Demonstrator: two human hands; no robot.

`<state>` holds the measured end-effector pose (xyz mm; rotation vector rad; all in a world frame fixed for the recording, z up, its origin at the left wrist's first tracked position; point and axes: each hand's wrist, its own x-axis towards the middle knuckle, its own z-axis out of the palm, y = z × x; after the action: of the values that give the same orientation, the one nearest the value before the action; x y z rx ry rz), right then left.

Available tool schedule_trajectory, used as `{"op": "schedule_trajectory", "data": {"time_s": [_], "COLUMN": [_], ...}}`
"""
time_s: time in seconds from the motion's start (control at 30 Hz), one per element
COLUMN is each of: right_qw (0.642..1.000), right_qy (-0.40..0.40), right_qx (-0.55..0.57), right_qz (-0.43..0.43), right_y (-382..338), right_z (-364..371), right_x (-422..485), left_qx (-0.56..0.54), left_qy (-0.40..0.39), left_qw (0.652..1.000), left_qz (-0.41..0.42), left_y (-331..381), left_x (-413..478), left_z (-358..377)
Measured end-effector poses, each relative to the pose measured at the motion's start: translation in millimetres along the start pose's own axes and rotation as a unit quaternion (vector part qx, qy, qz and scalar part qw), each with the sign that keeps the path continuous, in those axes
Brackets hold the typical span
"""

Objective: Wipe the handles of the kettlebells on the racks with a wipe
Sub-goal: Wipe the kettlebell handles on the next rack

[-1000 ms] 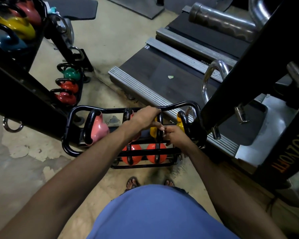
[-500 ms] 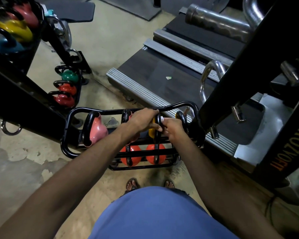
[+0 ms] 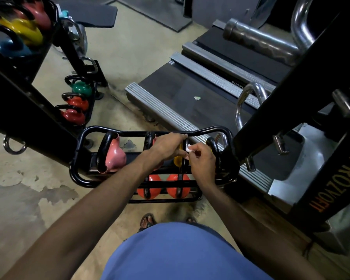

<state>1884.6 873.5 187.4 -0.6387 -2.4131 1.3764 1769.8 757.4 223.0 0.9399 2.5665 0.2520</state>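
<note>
A small white wipe (image 3: 188, 148) is being pinched in the fingers of the right hand (image 3: 202, 161), pressed against the black handle (image 3: 187, 142) of a yellow kettlebell (image 3: 178, 158). The left hand (image 3: 166, 146) is being curled over the same handle from the other side, just beside the right hand; whether it is gripping firmly cannot be told.

The yellow kettlebell is being carried on the upper tier of a low black tubular rack (image 3: 83, 176), towards its right end. A pink kettlebell (image 3: 114, 156) is being held at the left end of that tier, and another black handle (image 3: 150, 139) is showing between the two. Two orange-red kettlebells (image 3: 178, 187) are being kept on the lower tier, near the front rail.

The orange lettering "PROZYOFIT" (image 3: 335, 182) is being read, upside down, on a black machine upright at the right. Part of a label (image 3: 237, 84) on the treadmill (image 3: 180, 93) behind the rack is too small to read.

The right end of the rack is being crowded by that upright. Bare concrete floor (image 3: 18, 199) is lying open to the left and front. A second rack (image 3: 89, 98) with green and red kettlebells is standing well apart at the left.
</note>
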Motion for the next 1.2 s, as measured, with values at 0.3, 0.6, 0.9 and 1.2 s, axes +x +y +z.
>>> {"op": "schedule_trajectory", "data": {"time_s": [0.3,0.6,0.9,1.2], "right_qw": [0.994,0.946,0.678,0.596], "right_qy": [-0.042,-0.215,-0.4,-0.465], "right_qx": [-0.003,-0.238,-0.549,-0.567], "right_qz": [0.105,-0.053,-0.283,-0.328], "right_y": [-18,-39,-91,-108], "right_z": [12,6,13,4], "right_x": [70,104,102,86], "left_qx": [0.023,0.054,0.075,0.088], "left_qy": [0.093,0.198,0.166,0.154], "left_qw": [0.995,0.977,0.982,0.984], "left_qz": [-0.034,0.065,0.042,0.034], "left_y": [12,45,53,51], "left_x": [-21,-77,-78,-84], "left_z": [1,61,57,70]}}
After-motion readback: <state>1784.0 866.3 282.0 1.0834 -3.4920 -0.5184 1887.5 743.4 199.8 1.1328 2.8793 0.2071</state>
